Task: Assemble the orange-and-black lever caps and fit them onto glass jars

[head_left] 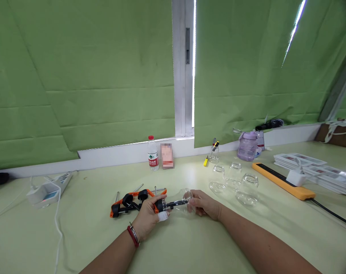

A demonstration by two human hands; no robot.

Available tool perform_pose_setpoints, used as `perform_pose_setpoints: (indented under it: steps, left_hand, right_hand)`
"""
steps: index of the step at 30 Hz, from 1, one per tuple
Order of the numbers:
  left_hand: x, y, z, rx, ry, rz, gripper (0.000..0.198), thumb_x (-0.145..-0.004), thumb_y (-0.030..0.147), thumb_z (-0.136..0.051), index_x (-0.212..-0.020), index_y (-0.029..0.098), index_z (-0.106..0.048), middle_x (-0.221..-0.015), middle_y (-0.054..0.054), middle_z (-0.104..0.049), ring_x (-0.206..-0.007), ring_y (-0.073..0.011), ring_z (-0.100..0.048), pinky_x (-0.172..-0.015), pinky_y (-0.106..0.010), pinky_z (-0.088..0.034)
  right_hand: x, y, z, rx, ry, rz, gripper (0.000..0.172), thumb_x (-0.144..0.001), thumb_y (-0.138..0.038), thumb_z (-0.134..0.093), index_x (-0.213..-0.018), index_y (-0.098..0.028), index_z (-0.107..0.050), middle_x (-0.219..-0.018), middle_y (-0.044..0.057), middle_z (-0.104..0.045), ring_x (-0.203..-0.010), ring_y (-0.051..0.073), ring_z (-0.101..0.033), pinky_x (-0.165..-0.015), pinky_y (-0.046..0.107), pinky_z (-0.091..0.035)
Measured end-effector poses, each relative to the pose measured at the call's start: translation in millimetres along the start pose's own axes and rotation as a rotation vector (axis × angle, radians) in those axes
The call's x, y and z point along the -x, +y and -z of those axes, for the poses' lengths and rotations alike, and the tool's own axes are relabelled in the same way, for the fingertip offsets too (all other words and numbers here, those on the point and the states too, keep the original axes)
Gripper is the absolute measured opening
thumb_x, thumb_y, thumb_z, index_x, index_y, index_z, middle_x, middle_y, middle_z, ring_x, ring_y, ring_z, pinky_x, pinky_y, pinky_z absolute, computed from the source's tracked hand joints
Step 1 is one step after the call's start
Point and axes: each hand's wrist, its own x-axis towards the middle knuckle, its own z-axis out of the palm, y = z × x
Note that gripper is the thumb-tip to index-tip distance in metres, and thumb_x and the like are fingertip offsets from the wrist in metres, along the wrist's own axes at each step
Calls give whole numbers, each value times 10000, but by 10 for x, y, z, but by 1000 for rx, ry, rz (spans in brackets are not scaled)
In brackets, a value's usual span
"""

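My left hand (pixel 145 217), with white tape on its thumb, is closed round the right end of an orange-and-black frame (pixel 112 211) with black knobs and thin metal rods. From that end a black bar (pixel 175 204) reaches into or behind a clear glass vessel (pixel 183 193); which of the two I cannot tell. My right hand (pixel 204 204) grips the vessel at its right end, fingers curled round the rim. The vessel lies on its side between both hands. Similar clear vessels (pixel 249 182) stand to the right on the table.
Behind the hands stand a water bottle (pixel 152 156) and a small pinkish box (pixel 167 156). A yellow-handled tool (pixel 206 161) leans by a glass with tools. Further right are a purple jug (pixel 247 147), an orange power strip (pixel 278 182) and white trays (pixel 329 179). A white cable (pixel 58 224) runs along the left.
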Motion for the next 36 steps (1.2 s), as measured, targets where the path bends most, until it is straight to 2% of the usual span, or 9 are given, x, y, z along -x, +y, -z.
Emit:
perform_pose_setpoints:
  steps: [4, 7, 9, 11, 14, 21, 29, 32, 36]
  left_hand:
    - [3, 10, -5, -16, 12, 8, 607, -490, 191, -839, -1061, 181, -633, -863, -38, -622, -824, -215, -643, -848, -401, -480]
    - [-6, -8, 7, -9, 14, 26, 613, -505, 195, -834, -1078, 185, -616, -893, -48, -635, -839, -219, -646, -839, -398, -484]
    - [-22, -32, 24, -4, 24, 15, 601, -518, 190, -829, -1077, 185, -611, -888, -43, -642, -828, -202, -640, -830, -379, -487]
    - [-42, -59, 41, -2, 40, -7, 587, -525, 177, -826, -1071, 184, -610, -883, -35, -648, -809, -173, -627, -825, -349, -488]
    - [-62, -84, 57, 1, 48, -12, 589, -527, 157, -824, -1072, 179, -603, -858, -23, -653, -775, -143, -614, -815, -319, -490]
    - [-23, -39, 22, 4, 42, 21, 635, -503, 168, -833, -1092, 166, -597, -865, -37, -655, -780, -175, -641, -825, -362, -499]
    - [-23, -37, 22, 15, 32, 22, 613, -501, 168, -835, -1070, 177, -606, -856, -26, -639, -791, -186, -642, -845, -395, -495]
    - [-35, -52, 31, -13, 39, 14, 621, -494, 169, -838, -1072, 173, -610, -845, -27, -638, -785, -183, -636, -831, -384, -500]
    - [-42, -65, 38, 5, 48, 20, 581, -516, 189, -831, -1056, 173, -617, -858, -29, -636, -796, -174, -622, -822, -373, -502]
  right_hand:
    - [-38, 74, -2, 44, 48, 11, 522, -798, -633, -419, -769, -129, -550, -559, 4, -574, -313, 36, -343, -318, 192, -157]
    - [-33, 96, -2, 23, 61, 8, 582, -792, -661, -406, -826, -111, -591, -600, 21, -593, -332, 39, -375, -316, 184, -196]
    - [-7, 83, 2, -36, 40, 47, 595, -757, -645, -491, -1050, -136, -580, -804, 63, -638, -449, 70, -499, -337, 173, -261]
    - [22, 58, 10, -106, 2, 96, 698, -696, -558, -631, -1284, -240, -432, -1107, 93, -576, -665, 125, -597, -380, 169, -337]
    - [42, 31, 24, -152, -8, 107, 855, -630, -383, -744, -1361, -331, -304, -1266, 83, -459, -785, 149, -600, -415, 169, -379]
    - [-10, 36, 6, -67, 37, 33, 524, -756, -487, -595, -1159, -169, -488, -810, 39, -628, -419, 44, -462, -327, 152, -236]
    - [-23, 30, -27, -12, 52, 25, 464, -791, -587, -498, -896, -138, -547, -663, 7, -587, -385, 39, -425, -310, 148, -229]
    - [3, 23, -19, -54, 39, 41, 521, -756, -573, -562, -1072, -160, -537, -866, 57, -606, -541, 86, -547, -343, 151, -319]
    - [45, 3, -17, -125, 27, 83, 732, -717, -475, -658, -1344, -326, -311, -1271, 88, -438, -828, 158, -600, -389, 156, -387]
